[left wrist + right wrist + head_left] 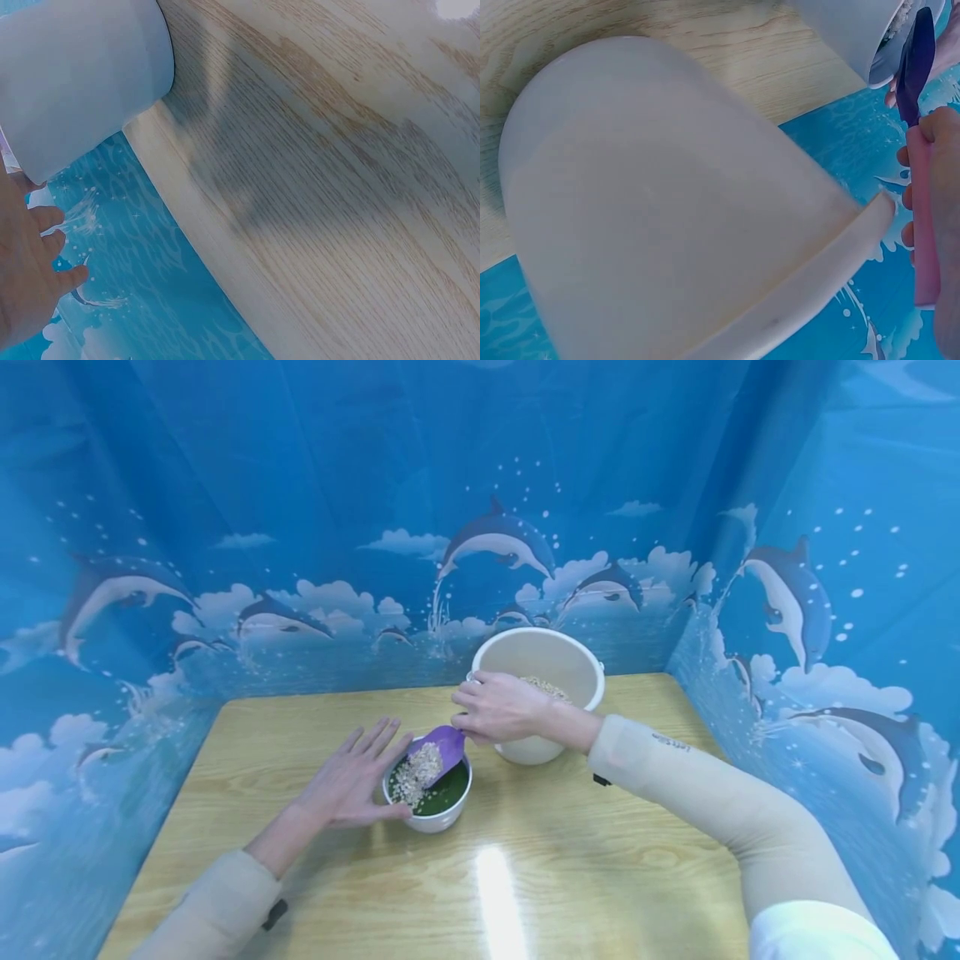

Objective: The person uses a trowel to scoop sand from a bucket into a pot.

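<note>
My right hand (498, 706) grips the pink handle (924, 217) of a purple scoop (450, 745). The blade tilts down over a white bowl (438, 823) with a dark green inside. Pale oat flakes (426, 763) lie on the blade and in the left part of the bowl. Spread, straight fingers of my left hand (352, 783) rest along the bowl's left side, the thumb near its front rim. The left wrist view shows the bowl's outer wall (82, 82) with the fingers beside it.
A large white bucket (531, 750) with more flakes inside stands behind and right of the bowl, under my right wrist. Both stand on a wood-grain table (600, 868). Blue curtains (360, 460) printed with dolphins close off the back and sides.
</note>
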A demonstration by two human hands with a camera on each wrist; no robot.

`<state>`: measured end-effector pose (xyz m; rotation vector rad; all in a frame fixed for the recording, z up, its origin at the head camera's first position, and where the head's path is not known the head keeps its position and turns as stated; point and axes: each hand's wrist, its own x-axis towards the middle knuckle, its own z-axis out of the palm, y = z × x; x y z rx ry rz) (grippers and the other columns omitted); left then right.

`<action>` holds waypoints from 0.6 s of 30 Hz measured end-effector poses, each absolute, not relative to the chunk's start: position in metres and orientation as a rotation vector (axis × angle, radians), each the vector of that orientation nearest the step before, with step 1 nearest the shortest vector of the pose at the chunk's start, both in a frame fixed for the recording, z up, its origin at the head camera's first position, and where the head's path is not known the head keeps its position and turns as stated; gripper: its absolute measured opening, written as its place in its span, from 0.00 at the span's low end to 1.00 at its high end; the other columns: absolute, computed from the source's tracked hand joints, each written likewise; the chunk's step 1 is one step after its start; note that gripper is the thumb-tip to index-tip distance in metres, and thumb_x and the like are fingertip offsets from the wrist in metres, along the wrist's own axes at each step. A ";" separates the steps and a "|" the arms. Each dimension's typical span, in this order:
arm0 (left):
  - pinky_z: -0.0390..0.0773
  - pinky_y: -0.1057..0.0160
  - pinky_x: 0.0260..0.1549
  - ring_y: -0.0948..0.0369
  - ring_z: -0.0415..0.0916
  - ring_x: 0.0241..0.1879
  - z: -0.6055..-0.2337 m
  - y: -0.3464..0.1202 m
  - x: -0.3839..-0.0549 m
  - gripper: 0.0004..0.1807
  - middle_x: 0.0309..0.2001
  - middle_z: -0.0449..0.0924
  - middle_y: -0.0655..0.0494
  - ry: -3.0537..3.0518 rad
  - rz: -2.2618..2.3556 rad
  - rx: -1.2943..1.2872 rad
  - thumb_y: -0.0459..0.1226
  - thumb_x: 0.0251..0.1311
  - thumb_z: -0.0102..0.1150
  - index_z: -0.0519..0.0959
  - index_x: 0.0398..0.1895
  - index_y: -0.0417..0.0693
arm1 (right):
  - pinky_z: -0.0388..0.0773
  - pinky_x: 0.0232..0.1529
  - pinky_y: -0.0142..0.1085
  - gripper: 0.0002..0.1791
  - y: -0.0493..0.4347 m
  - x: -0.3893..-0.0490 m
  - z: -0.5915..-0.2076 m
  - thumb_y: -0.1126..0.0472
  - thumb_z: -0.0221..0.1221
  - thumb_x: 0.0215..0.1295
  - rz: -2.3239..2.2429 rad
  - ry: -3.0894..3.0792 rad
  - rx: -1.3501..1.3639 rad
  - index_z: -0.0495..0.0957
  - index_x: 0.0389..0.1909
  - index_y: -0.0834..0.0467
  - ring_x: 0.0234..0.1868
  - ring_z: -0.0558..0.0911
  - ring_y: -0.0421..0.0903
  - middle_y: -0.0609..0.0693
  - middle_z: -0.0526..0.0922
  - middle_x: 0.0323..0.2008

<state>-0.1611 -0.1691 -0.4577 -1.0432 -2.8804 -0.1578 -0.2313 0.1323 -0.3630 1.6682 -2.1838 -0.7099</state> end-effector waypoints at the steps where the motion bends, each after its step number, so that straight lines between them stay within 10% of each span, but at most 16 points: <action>1: 0.56 0.32 0.81 0.39 0.51 0.84 -0.458 -0.169 -0.161 0.63 0.85 0.49 0.38 -2.879 -0.158 -1.045 0.75 0.55 0.60 0.56 0.84 0.46 | 0.84 0.55 0.38 0.16 0.133 -0.231 -0.362 0.42 0.53 0.78 -0.719 -2.191 1.664 0.83 0.53 0.44 0.50 0.83 0.44 0.46 0.85 0.46; 18: 0.55 0.33 0.81 0.39 0.49 0.85 -0.457 -0.169 -0.160 0.63 0.85 0.47 0.39 -2.893 -0.151 -1.043 0.76 0.56 0.57 0.54 0.85 0.47 | 0.83 0.58 0.39 0.17 0.145 -0.233 -0.359 0.42 0.56 0.76 -0.767 -2.215 1.658 0.83 0.55 0.45 0.53 0.83 0.45 0.47 0.85 0.49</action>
